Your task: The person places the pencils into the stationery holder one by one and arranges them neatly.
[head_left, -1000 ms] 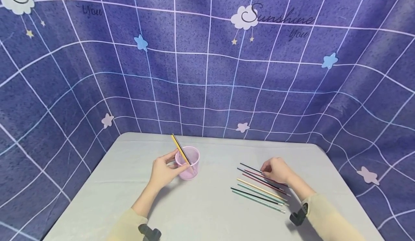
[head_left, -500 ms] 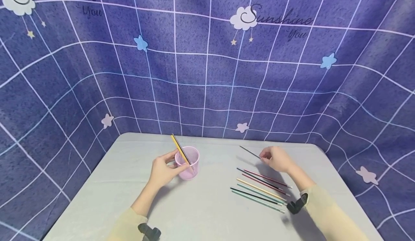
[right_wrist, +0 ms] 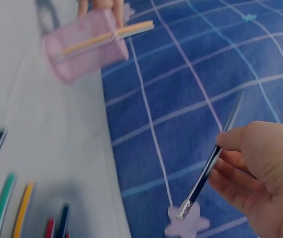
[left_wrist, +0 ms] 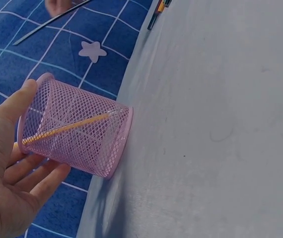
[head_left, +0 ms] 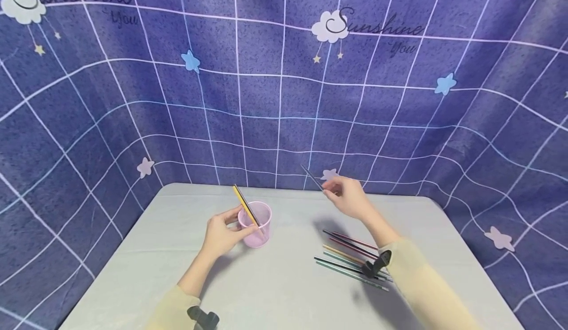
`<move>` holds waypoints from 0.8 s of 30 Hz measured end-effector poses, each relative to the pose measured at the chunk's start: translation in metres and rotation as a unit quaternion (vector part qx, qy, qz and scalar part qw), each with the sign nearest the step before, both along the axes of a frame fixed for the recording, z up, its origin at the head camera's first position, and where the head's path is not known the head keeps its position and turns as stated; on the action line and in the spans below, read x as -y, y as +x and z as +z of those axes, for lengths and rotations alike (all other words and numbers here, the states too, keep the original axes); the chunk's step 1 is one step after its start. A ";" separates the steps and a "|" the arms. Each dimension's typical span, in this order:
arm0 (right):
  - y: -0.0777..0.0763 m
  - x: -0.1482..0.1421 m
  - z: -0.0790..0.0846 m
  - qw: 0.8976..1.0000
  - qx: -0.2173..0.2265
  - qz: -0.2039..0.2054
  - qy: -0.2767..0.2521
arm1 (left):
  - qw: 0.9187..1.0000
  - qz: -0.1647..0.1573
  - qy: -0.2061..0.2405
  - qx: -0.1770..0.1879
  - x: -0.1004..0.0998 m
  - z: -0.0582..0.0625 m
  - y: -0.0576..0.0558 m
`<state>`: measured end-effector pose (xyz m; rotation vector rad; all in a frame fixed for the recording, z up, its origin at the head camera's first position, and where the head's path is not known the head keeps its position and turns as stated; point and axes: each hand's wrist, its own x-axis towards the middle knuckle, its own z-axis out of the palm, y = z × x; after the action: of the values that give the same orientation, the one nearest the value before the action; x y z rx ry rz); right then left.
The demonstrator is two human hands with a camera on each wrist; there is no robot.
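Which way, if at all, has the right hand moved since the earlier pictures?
Yes: the right hand, pinching a dark pencil, has moved up and left in the head view, closer to the pale star on the curtain.

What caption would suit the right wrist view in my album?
The right hand pinches a dark pencil in its fingers, a pink cup holding more pencils beyond.

Head view: a wrist camera (head_left: pixel 376 265) partly hides pencils (head_left: pixel 346 261) at five o'clock. The left sleeve (head_left: pixel 173 308) is cropped at seven.
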<state>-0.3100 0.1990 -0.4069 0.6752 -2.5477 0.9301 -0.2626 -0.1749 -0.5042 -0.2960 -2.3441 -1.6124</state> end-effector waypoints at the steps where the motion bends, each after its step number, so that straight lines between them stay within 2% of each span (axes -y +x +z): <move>1: 0.000 0.006 0.002 1.000 -0.002 -0.001 -0.010 | 1.000 0.000 -0.003 -0.001 0.000 -0.001 -0.001; 9: -0.002 0.050 0.014 0.995 0.005 0.037 -0.094 | 1.000 0.011 -0.022 -0.004 0.005 -0.002 0.001; 16: 0.003 0.085 0.027 0.977 0.020 0.098 -0.187 | 1.000 0.006 -0.018 0.003 0.004 0.001 0.001; 19: 0.004 0.101 0.028 0.974 0.023 0.116 -0.193 | 1.000 0.004 -0.017 0.000 0.002 0.001 -0.001; 24: 0.003 0.123 0.022 0.978 0.035 0.121 -0.168 | 1.000 0.005 -0.015 -0.012 0.000 0.000 -0.002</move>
<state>-0.3071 0.0763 -0.3850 0.8707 -2.3147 1.4484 -0.2649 -0.1745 -0.5039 -0.3075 -2.3490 -1.5623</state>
